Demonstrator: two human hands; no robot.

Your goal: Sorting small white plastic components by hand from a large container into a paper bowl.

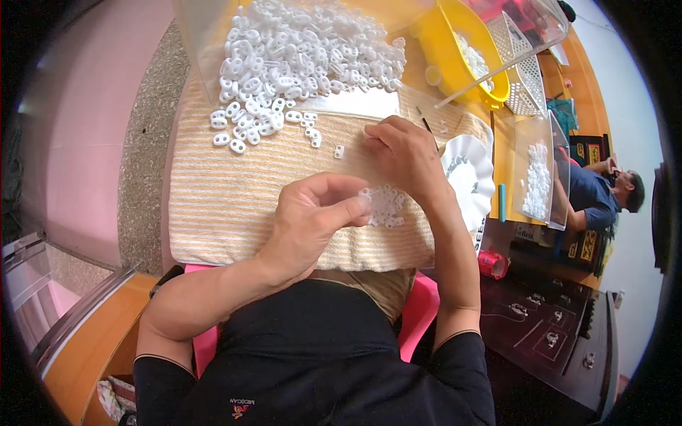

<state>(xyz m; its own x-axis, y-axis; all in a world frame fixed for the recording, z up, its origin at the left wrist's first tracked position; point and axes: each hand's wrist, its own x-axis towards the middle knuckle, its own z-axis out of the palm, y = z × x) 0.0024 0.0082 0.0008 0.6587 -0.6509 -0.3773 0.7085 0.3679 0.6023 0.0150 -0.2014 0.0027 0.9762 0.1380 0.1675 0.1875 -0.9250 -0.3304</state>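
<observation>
My left hand (309, 224) is closed, thumb and forefinger pinching a small whitish plastic piece (365, 197) above the striped towel (227, 199). My right hand (405, 153) is curled, its fingertips bent down over the towel; what they hold, if anything, is hidden. Between the hands lies a small heap of white, holed plastic pieces (387, 207). A few more small white pieces (339, 152) sit farther off on the towel. Beyond them spreads a big pile of white oval two-hole pieces (298, 53).
At right stands a white scalloped dish (485, 186) with small grey bits. A thin dark stick (424, 122) shows beside my right hand. Farther right are a yellow basket (433, 42), a clear bin (526, 135) of white pieces and a blue stick (501, 202). Another person (597, 188) sits beyond.
</observation>
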